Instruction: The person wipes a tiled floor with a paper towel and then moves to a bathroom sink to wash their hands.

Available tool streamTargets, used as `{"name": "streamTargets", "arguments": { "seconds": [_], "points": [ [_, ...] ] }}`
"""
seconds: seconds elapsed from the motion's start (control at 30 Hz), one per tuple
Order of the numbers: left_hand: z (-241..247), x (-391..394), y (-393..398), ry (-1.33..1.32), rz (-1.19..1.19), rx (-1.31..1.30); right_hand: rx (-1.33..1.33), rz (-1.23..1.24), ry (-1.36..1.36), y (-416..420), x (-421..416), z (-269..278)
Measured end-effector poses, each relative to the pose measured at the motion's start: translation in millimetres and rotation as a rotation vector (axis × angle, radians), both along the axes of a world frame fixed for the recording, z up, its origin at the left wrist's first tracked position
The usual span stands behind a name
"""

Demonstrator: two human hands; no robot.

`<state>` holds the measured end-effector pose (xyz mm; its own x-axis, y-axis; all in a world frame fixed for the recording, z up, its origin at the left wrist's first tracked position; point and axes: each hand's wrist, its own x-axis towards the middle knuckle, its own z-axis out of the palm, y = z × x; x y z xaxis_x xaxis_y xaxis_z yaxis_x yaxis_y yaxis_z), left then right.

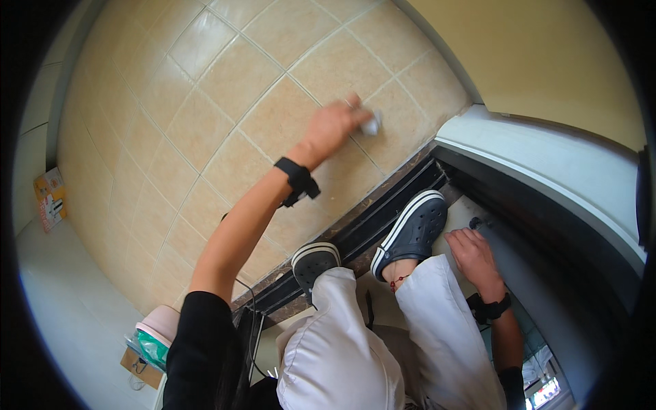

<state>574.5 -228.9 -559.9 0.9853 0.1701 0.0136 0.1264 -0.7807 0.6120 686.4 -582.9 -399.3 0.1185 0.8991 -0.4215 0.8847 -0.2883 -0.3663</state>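
My left hand (335, 120) reaches out over the beige tiled floor (277, 113), its fingers closed on a small white wad (371, 124), perhaps tissue or cloth, that is blurred. The wad is at the floor tiles, though whether it touches them is hard to tell. Low at the right, my right hand (469, 251) hangs beside my knee with its fingers curled, close to a dark round thing (475, 223); nothing shows in it, but the palm is hidden. Both wrists wear black straps. Between the hands are my dark clogs (417, 225) at the door track.
A black sliding-door track (389, 205) crosses in front of me. White trim (538, 154) and a yellowish panel (538, 56) stand at the right. A pink bin (160, 324) with a green bag sits lower left, and a printed box (50, 200) lies farther left. A thin cable runs near my left arm.
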Motion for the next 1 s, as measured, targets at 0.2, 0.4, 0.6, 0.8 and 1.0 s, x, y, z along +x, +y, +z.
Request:
{"name": "streamTargets", "arguments": {
  "seconds": [0.2,0.4,0.6,0.8,1.0],
  "points": [
    [-6,-42,-23,-0.035,-0.542,0.085,-0.004,0.025,0.008,6,4,-2],
    [6,-19,36,0.068,-0.177,0.028,-0.084,0.045,-0.004,4,1,0],
    [5,-84,23,0.069,-0.415,-0.075,-0.026,0.054,0.03,11,-3,-4],
    [25,-115,68,0.186,-0.095,-0.08,-0.003,0.051,0.036,11,-2,-5],
    [14,-143,45,0.174,0.093,-0.146,-0.056,0.074,0.05,18,0,-6]
  ]
}}
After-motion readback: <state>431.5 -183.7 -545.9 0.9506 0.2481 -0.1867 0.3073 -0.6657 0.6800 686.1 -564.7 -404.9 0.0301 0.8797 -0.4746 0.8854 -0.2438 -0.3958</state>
